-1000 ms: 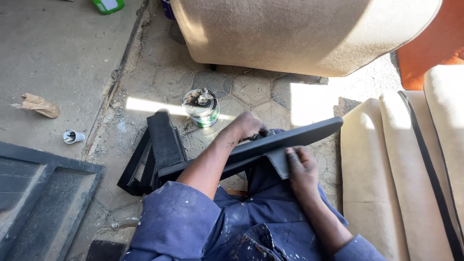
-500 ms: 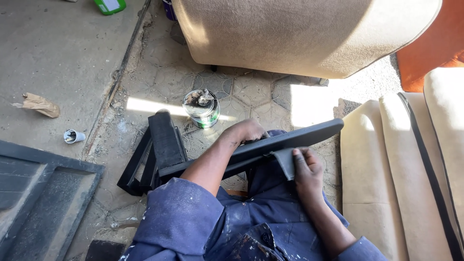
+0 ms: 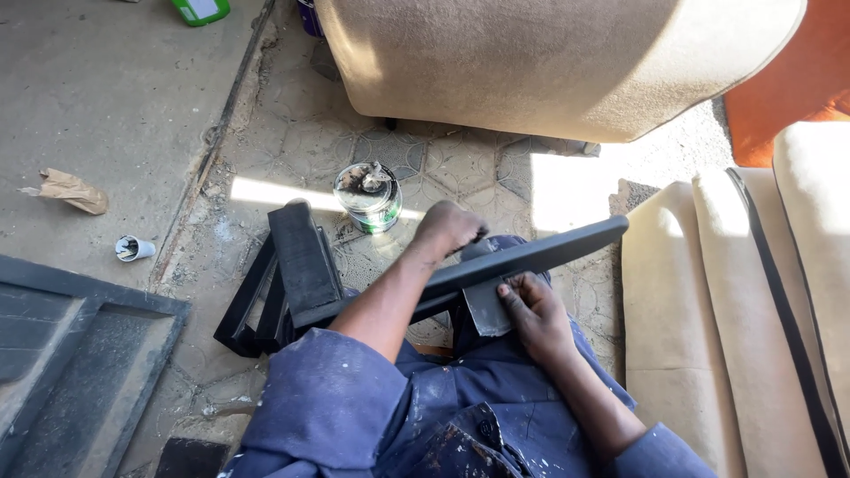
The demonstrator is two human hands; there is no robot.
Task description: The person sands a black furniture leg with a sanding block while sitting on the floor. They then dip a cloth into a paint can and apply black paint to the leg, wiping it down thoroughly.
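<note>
A long black frame point(image 3: 549, 251) lies across my lap, its far end resting on the ground at the left. My left hand point(image 3: 450, 227) is closed over the top edge of its upper bar near the middle; what it holds is hidden under the fingers. My right hand point(image 3: 529, 312) presses a grey flap of material point(image 3: 485, 310) against the underside of the bar. Both sleeves are blue and paint-flecked.
A green tin with a smeared lid point(image 3: 368, 196) stands on the paving just beyond the frame. A beige cushion point(image 3: 567, 62) fills the top, beige upholstery with black piping point(image 3: 753, 301) the right. A dark panel point(image 3: 71, 354) lies at the left, near crumpled paper point(image 3: 73, 191).
My left hand has slid a little to the left along the top of the bar. My right hand stays on the grey flap.
</note>
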